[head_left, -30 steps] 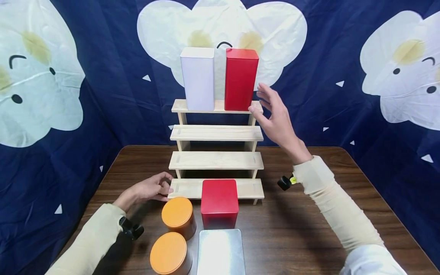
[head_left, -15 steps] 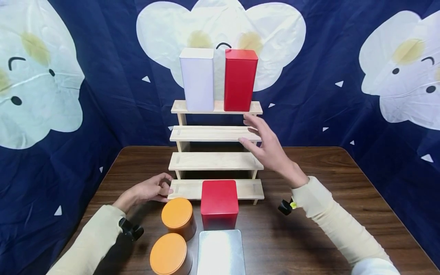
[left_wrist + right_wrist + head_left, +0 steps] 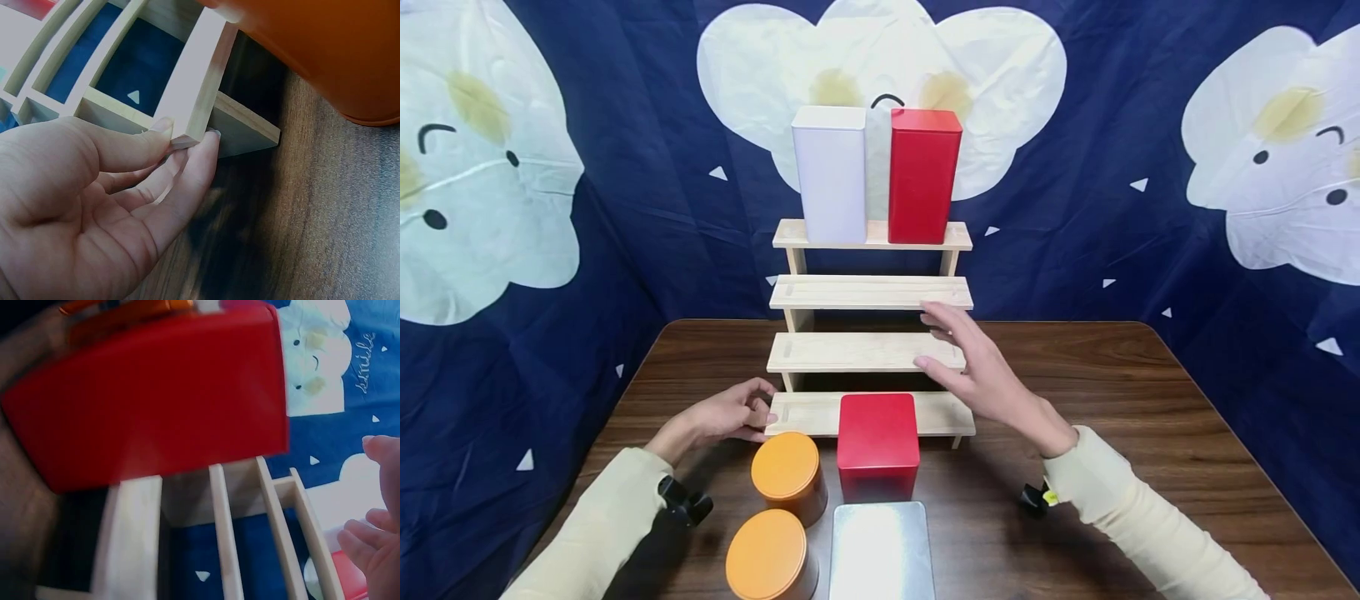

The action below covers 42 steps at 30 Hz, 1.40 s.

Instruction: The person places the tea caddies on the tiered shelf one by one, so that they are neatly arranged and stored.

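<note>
My left hand (image 3: 718, 417) pinches the left end of the lowest step of a four-step wooden display stand (image 3: 850, 352). In the left wrist view its thumb (image 3: 140, 147) lies over the step and the fingertips are beneath. My right hand (image 3: 981, 367), fingers apart and holding nothing, hangs over the right side of the stand, overlapping the second-lowest step in the head view. A tall white tin (image 3: 831, 179) and a tall red tin (image 3: 925, 179) stand upright on the top step. Another red tin (image 3: 877, 446) stands before the lowest step, large in the right wrist view.
Two round orange-lidded tins (image 3: 786, 467) stand at the front left, one close behind the other. A silver rectangular tin (image 3: 882, 550) stands in front of the near red tin. Dark blue cloth (image 3: 647, 167) with white cloud faces hangs behind and beside the wooden table (image 3: 1112, 392).
My right hand has come down from beside the tall red tin on the top step to the level of the lower steps. The left hand keeps its hold.
</note>
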{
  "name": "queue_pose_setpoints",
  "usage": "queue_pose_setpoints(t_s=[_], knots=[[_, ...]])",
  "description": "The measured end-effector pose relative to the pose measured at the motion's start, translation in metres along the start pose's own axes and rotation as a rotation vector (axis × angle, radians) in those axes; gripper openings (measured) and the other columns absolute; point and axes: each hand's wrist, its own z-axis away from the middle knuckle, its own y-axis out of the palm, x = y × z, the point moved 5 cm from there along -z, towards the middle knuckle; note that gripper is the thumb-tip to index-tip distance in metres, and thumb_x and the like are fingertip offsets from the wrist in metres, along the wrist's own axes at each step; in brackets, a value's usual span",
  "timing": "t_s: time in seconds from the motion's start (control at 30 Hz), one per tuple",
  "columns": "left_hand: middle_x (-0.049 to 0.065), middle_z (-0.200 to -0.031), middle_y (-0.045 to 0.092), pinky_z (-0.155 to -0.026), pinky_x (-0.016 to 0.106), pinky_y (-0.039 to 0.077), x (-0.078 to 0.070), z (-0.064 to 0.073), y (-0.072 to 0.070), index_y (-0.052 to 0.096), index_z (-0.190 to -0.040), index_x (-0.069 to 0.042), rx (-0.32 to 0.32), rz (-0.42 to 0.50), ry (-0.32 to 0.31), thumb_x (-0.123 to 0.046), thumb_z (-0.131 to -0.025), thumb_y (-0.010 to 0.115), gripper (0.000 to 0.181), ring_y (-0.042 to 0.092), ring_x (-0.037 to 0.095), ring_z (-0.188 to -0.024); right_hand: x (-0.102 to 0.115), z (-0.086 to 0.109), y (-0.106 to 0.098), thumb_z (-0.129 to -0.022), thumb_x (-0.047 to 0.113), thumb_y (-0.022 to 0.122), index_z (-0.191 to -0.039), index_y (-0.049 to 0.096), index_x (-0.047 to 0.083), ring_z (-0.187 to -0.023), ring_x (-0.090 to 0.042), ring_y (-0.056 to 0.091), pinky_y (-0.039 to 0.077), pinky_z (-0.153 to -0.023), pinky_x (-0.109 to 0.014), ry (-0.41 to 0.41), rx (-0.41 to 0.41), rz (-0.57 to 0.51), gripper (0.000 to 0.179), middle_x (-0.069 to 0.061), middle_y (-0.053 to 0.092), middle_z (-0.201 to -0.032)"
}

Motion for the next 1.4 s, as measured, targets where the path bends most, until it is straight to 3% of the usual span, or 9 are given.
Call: queue_pose_setpoints(t_s=[0.4, 0.73, 1.1, 1.4], knots=[[0.013, -0.095, 0.053, -0.075, 0.031, 0.059, -0.002, 0.003, -0.001, 0.031, -0.131, 0.004, -0.005, -0.030, -0.018, -0.004, -0.093, 0.058, 0.047, 0.059, 0.017, -0.080, 0.004, 0.028, 0.025, -0.082, 0.009, 0.074, -0.144, 0.035, 0.007, -0.127, -0.025, 0.048, 0.046, -0.103, -0.041, 0.094, 0.121, -0.136, 0.073, -0.009, 0.039, -0.145], [0.013, -0.094, 0.053, -0.075, 0.032, 0.059, -0.001, 0.001, -0.002, 0.032, -0.131, 0.003, -0.016, -0.030, -0.023, -0.004, -0.093, 0.057, 0.046, 0.060, 0.018, -0.080, 0.008, 0.050, 0.042, -0.085, 0.040, 0.070, -0.144, 0.037, 0.028, -0.129, -0.013, 0.044, 0.045, -0.101, -0.044, 0.136, 0.295, 0.013, 0.069, 0.007, 0.038, -0.146], [0.013, -0.095, 0.053, -0.077, 0.033, 0.059, -0.002, 0.001, -0.004, 0.032, -0.132, 0.002, -0.026, -0.042, -0.032, -0.005, -0.094, 0.057, 0.046, 0.060, 0.019, -0.080, 0.010, 0.058, 0.045, -0.078, 0.048, 0.074, -0.140, 0.042, 0.034, -0.130, -0.009, 0.039, 0.048, -0.099, -0.037, 0.162, 0.400, -0.035, 0.071, 0.012, 0.035, -0.147], [0.014, -0.096, 0.053, -0.077, 0.033, 0.059, 0.000, 0.000, -0.002, 0.033, -0.132, 0.001, -0.033, -0.036, -0.052, -0.005, -0.093, 0.058, 0.047, 0.060, 0.019, -0.080, 0.007, 0.062, 0.051, -0.077, 0.049, 0.075, -0.142, 0.039, 0.036, -0.130, -0.009, 0.037, 0.050, -0.097, -0.040, 0.172, 0.427, -0.065, 0.076, 0.014, 0.033, -0.147]])
